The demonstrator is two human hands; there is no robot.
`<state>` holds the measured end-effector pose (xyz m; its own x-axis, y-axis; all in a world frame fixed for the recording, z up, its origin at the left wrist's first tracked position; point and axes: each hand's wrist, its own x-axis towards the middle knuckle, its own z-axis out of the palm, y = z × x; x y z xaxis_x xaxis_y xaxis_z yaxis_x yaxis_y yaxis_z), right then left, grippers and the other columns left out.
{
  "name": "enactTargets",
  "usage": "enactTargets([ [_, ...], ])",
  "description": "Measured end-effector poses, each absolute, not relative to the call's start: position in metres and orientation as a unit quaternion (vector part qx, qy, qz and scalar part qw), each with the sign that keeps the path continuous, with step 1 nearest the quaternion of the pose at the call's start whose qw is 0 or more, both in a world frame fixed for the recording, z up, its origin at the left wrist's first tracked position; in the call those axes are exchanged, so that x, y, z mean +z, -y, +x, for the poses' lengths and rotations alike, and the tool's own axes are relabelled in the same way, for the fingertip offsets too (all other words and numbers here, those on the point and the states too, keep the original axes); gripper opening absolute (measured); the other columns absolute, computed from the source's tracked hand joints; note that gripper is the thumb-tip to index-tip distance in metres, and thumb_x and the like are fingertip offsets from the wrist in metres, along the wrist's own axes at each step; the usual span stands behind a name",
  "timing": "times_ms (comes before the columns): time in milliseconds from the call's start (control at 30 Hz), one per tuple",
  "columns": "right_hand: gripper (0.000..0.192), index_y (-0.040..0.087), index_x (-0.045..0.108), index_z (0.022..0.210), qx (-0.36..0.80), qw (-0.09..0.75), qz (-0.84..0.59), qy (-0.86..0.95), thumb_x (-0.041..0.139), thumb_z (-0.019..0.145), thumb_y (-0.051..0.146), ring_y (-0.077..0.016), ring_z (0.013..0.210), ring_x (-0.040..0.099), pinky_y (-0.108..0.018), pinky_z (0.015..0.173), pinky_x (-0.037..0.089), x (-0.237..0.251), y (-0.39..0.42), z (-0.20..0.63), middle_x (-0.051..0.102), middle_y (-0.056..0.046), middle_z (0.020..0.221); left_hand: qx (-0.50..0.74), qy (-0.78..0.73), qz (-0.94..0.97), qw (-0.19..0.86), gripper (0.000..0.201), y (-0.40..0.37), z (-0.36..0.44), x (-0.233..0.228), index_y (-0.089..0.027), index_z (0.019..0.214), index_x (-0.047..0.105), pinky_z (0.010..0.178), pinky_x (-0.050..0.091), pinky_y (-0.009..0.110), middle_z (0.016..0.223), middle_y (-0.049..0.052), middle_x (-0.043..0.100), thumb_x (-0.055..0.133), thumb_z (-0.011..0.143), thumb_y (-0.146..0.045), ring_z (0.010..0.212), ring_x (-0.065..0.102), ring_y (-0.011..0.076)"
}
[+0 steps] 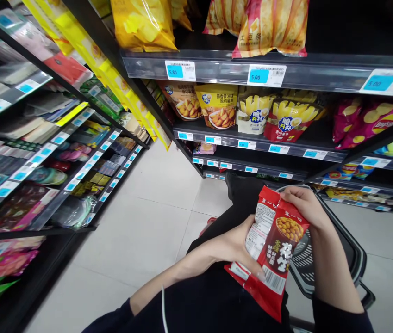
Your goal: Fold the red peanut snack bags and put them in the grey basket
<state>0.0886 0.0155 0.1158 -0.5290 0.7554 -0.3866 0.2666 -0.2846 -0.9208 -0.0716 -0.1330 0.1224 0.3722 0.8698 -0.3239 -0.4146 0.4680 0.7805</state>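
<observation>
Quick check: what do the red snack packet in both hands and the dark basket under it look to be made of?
Red printed snack packet: looks like thin glossy plastic film; it creases and glints where the left hand and right hand pinch it. Dark mesh shopping basket: probably moulded plastic, matt black with a perforated grid wall, though metal cannot be ruled out.

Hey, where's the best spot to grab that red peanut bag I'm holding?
Probably by its two long side edges, as now: left hand from the left at mid-height, right hand from the right near the top corner. The red peanut bag is flat, soft and tilted, so edge pinches likely steady it.
</observation>
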Motion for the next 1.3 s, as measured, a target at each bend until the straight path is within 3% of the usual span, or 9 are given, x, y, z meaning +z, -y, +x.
enactTargets([
  [400, 0.031, 0.019, 0.049, 0.052, 0.687, 0.235, -0.472, 0.5, 0.07, 0.063, 0.039, -0.0084, 0.041, 0.044, -0.02, 0.042, 0.033, 0.125, -0.017, 0.095, 0.052, 0.004, 0.048, 0.431, -0.358, 0.319, 0.764, 0.106, 0.152, -0.076, 0.145, -0.025, 0.137, 0.025, 0.1, 0.031, 0.048, 0.136, 0.012, 0.039, 0.083, 0.048, -0.02, 0.123, 0.037, 0.0317],
  [633, 0.03, 0.018, 0.051, 0.051, 0.67, 0.252, -0.482, 0.506, 0.07, 0.062, 0.039, -0.0079, 0.04, 0.043, -0.02, 0.04, 0.031, 0.133, -0.022, 0.098, 0.051, 0.004, 0.046, 0.433, -0.394, 0.327, 0.742, 0.097, 0.15, -0.076, 0.148, -0.025, 0.135, 0.031, 0.102, 0.03, 0.046, 0.134, 0.01, 0.043, 0.081, 0.052, -0.019, 0.123, 0.038, 0.0305],
  [700, 0.03, 0.018, 0.051, 0.051, 0.667, 0.254, -0.485, 0.506, 0.07, 0.062, 0.038, -0.008, 0.04, 0.043, -0.02, 0.04, 0.032, 0.133, -0.024, 0.098, 0.052, 0.004, 0.046, 0.428, -0.396, 0.314, 0.749, 0.096, 0.149, -0.077, 0.148, -0.026, 0.134, 0.032, 0.096, 0.037, 0.045, 0.131, 0.01, 0.046, 0.081, 0.052, -0.017, 0.118, 0.044, 0.0301],
  [800, 0.031, 0.018, 0.051, 0.05, 0.666, 0.255, -0.487, 0.505, 0.071, 0.061, 0.038, -0.0077, 0.04, 0.043, -0.02, 0.04, 0.031, 0.133, -0.026, 0.098, 0.052, 0.004, 0.045, 0.388, -0.381, 0.282, 0.79, 0.098, 0.147, -0.081, 0.149, -0.03, 0.135, 0.027, 0.071, 0.052, 0.038, 0.12, 0.011, 0.052, 0.079, 0.054, -0.014, 0.095, 0.059, 0.0269],
  [900, 0.031, 0.018, 0.051, 0.049, 0.669, 0.258, -0.485, 0.502, 0.071, 0.06, 0.038, -0.0077, 0.04, 0.043, -0.02, 0.04, 0.031, 0.133, -0.027, 0.099, 0.052, 0.004, 0.045, 0.36, -0.365, 0.258, 0.819, 0.101, 0.147, -0.084, 0.154, -0.033, 0.136, 0.022, 0.053, 0.052, 0.027, 0.112, 0.01, 0.055, 0.078, 0.054, -0.011, 0.08, 0.063, 0.0225],
  [1300, 0.032, 0.019, 0.05, 0.051, 0.699, 0.232, -0.485, 0.471, 0.074, 0.057, 0.039, -0.0085, 0.04, 0.044, -0.021, 0.04, 0.033, 0.116, -0.031, 0.094, 0.051, 0.004, 0.047, 0.363, -0.385, 0.233, 0.816, 0.1, 0.147, -0.089, 0.177, -0.032, 0.136, 0.024, 0.058, 0.051, 0.024, 0.107, 0.006, 0.058, 0.076, 0.055, -0.007, 0.083, 0.061, 0.0193],
])
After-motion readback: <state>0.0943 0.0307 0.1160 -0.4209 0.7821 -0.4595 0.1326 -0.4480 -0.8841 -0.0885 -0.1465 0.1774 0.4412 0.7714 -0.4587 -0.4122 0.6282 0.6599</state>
